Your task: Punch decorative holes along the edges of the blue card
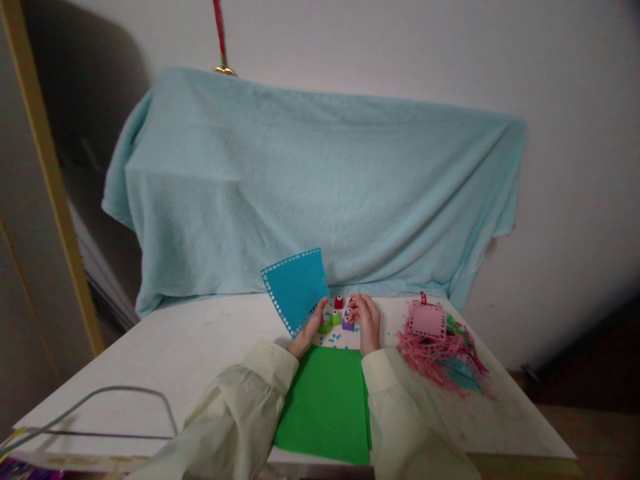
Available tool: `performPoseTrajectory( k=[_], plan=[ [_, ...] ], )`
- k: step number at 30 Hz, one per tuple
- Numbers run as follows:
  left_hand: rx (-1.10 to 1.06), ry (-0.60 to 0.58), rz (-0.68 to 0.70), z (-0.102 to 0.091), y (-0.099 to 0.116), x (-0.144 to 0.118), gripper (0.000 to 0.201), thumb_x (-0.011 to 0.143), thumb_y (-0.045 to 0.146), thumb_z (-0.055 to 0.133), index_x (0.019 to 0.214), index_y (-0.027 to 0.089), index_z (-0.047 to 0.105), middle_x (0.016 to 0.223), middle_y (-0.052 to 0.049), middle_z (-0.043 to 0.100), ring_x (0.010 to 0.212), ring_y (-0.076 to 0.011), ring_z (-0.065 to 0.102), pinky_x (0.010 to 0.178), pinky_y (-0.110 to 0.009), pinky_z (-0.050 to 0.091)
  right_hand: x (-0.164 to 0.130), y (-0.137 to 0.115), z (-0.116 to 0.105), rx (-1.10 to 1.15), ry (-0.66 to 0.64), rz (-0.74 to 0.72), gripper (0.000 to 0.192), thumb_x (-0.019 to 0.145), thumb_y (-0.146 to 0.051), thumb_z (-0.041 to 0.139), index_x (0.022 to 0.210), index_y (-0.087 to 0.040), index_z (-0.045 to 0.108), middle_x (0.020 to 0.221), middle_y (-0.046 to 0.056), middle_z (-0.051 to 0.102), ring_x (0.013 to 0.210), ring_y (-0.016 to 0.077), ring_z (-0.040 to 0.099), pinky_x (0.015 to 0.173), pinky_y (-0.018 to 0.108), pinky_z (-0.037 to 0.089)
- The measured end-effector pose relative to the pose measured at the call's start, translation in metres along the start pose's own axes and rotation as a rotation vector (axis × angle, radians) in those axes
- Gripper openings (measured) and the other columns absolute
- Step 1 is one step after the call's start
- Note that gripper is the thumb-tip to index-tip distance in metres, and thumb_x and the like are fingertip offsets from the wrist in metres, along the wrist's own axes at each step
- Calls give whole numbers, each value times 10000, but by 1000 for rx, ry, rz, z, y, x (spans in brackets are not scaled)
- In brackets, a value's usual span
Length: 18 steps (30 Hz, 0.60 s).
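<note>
Behind the white tabletop [165,353] a pale blue blanket [320,193] draped something against the wall. The left hand [309,333] gripped a blue sheet [296,288] with punched edges, lifted upright. The right hand [367,320] rested on small punches [339,313], its grasp unclear. Green paper [325,403] lay between the sleeves, pink scraps [440,347] to the right.

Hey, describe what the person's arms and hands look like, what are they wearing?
Both arms are covered in long, loose, pale cream-yellow sleeves of thin crinkled fabric, gathered into cuffs at the wrists. The left hand and right hand are bare: no gloves, and no rings, watch or markings can be made out at this size.
</note>
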<state>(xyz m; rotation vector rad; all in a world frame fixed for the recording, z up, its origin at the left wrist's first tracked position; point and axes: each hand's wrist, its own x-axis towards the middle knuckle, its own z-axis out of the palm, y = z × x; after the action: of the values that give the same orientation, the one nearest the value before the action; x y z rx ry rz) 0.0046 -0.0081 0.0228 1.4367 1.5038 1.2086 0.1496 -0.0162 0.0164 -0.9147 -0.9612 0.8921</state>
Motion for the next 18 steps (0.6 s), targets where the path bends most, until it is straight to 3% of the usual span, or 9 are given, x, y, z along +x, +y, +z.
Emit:
performPoseTrajectory(
  k=[2,9,18],
  plan=[
    [-20,89,26,-5,5,-5,569,852,544,434,391,229,320,453,1,409,519,-173,457,684,-330,406,1,0,-2,12,56,-9,326,805,-489,579,891,-176,606,694,-14,598,460,78,491,435,200,371],
    [-89,202,177,-13,7,-12,596,912,540,361,405,226,359,442,0,431,528,-177,482,755,-341,393,2,5,-7,3,92,-38,324,813,-475,569,856,-157,612,682,-8,599,453,80,492,428,200,365],
    [-171,142,251,-9,-4,-10,581,917,520,406,417,227,447,456,-2,483,533,-174,512,806,-343,388,4,6,-7,-46,165,-83,362,821,-502,534,825,-149,614,666,-3,610,450,86,489,433,208,360]
  ],
)
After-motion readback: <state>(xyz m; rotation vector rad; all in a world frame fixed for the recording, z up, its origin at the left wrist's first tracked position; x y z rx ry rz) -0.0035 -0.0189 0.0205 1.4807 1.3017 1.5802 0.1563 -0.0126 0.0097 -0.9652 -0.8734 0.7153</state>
